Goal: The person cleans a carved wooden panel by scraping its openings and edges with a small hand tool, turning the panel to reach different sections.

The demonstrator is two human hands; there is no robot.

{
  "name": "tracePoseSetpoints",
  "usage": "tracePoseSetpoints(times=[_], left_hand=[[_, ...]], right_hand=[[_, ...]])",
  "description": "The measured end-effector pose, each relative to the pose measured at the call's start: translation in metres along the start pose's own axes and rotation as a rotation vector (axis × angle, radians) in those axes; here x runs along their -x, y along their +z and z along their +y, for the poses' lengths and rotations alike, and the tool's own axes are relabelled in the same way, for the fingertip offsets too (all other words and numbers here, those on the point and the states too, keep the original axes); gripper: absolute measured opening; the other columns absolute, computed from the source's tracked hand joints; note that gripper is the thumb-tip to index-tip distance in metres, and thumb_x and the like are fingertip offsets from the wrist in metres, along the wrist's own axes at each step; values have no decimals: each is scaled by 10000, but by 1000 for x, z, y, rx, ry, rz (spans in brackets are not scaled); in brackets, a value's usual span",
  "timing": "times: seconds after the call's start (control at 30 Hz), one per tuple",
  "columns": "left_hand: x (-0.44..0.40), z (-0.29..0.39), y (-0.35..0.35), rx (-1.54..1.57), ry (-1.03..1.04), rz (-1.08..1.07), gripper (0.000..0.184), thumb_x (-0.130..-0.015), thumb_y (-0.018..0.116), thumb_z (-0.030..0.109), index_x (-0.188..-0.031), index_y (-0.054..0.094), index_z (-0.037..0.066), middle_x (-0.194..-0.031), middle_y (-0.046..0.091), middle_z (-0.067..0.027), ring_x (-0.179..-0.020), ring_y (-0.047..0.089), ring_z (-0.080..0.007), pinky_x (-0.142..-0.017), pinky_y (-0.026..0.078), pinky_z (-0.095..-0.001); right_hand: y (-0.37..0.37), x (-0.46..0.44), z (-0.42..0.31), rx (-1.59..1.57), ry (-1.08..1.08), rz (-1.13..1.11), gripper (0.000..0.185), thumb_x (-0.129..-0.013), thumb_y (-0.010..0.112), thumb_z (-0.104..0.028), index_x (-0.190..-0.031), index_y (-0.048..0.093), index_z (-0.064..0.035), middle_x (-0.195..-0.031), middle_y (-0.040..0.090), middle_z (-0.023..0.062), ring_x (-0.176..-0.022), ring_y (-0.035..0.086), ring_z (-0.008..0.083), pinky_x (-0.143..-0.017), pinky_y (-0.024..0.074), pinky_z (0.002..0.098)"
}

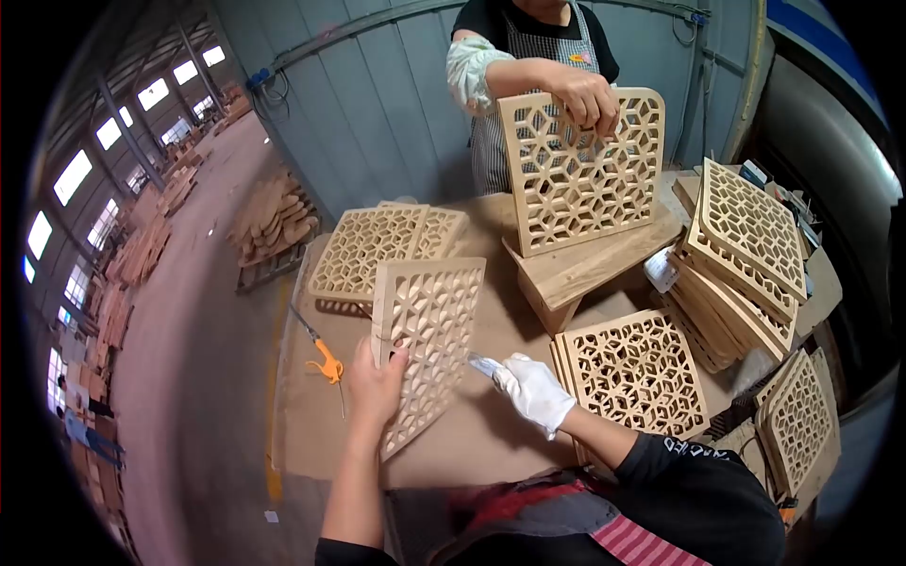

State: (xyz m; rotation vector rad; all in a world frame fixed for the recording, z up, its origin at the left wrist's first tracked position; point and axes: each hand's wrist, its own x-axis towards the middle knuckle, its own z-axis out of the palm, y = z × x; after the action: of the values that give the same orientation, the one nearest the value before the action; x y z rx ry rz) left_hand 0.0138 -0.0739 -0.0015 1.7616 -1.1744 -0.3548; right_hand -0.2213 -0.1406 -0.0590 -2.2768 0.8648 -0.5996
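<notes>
My bare left hand grips a light wooden lattice panel by its left edge. The panel stands tilted above the table, its cut-out pattern seen at a slant. In a white glove, my right hand is closed round a small pale tool that looks like a utility knife. Its tip points at the panel's right edge; whether it touches cannot be made out. Beside my right hand lies a stack of lattice panels.
Across the table, a co-worker's hand holds another panel upright on a wooden stand. An orange air blow gun lies at left, near more panels. A tall panel pile stands at right.
</notes>
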Motion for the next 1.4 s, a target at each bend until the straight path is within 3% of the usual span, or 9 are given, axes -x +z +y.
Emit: tracePoseSetpoints(times=[0.17,0.4,0.6,0.7,0.8,0.9,0.97,1.03,1.4], left_hand=[[-2,-8,2,-57,33,2,262,-838,679,168,-1045,626,18,-967,656,-142,-902,637,-291,-812,485,-369],[-11,-5,4,-52,50,-60,317,-858,667,188,-1110,612,3,-1017,665,-166,-947,638,-308,-837,484,-379],[-5,2,4,-76,79,-67,303,-862,655,175,-1107,612,2,-1033,655,-163,-957,632,-323,-850,482,-386],[-4,7,4,-49,71,-94,300,-861,656,172,-1105,613,3,-1026,654,-160,-958,632,-316,-848,482,-381],[-5,2,6,-124,121,-81,295,-890,648,154,-1128,606,-16,-983,691,-86,-884,631,-149,-815,494,-300],[-3,6,8,-25,136,-90,294,-893,646,153,-1131,605,-14,-995,689,-86,-900,629,-146,-827,491,-296],[-3,9,10,-53,132,-94,298,-887,645,152,-1129,604,-17,-982,687,-95,-896,632,-158,-823,488,-300],[-3,19,13,-34,139,-86,261,-862,647,125,-1087,615,-5,-973,658,-183,-916,642,-337,-823,492,-390],[-8,39,21,-69,62,-116,295,-876,624,110,-1146,576,5,-976,684,-209,-919,667,-350,-797,504,-393]], right_hand=[[12,-4,4,3,61,-20,373,-1012,330,-319,-1105,607,-87,-922,615,224,-887,573,413,-810,467,484],[19,-12,2,107,39,-85,389,-1007,364,-260,-1331,527,-118,-978,627,216,-884,591,403,-814,471,478],[26,-17,-5,60,185,-67,422,-1002,396,-394,-958,610,-34,-884,662,243,-849,626,421,-785,480,496],[34,-22,-5,93,181,-9,389,-987,443,-384,-933,613,-38,-867,665,233,-821,634,419,-755,487,500],[29,-30,-13,181,136,27,309,-965,489,-334,-930,611,-52,-834,671,203,-721,648,393,-659,505,493],[28,-38,-13,291,56,43,259,-952,503,-293,-918,610,-60,-803,666,183,-687,655,369,-627,516,477],[30,-46,-13,330,17,61,227,-943,509,-265,-909,612,-66,-790,661,174,-681,658,359,-621,523,469],[31,-51,-12,333,-3,97,197,-933,513,-237,-899,616,-72,-781,656,168,-684,661,355,-621,528,465],[38,-78,-13,468,-79,100,149,-868,528,-139,-815,638,-54,-736,665,171,-646,679,342,-559,546,441]])
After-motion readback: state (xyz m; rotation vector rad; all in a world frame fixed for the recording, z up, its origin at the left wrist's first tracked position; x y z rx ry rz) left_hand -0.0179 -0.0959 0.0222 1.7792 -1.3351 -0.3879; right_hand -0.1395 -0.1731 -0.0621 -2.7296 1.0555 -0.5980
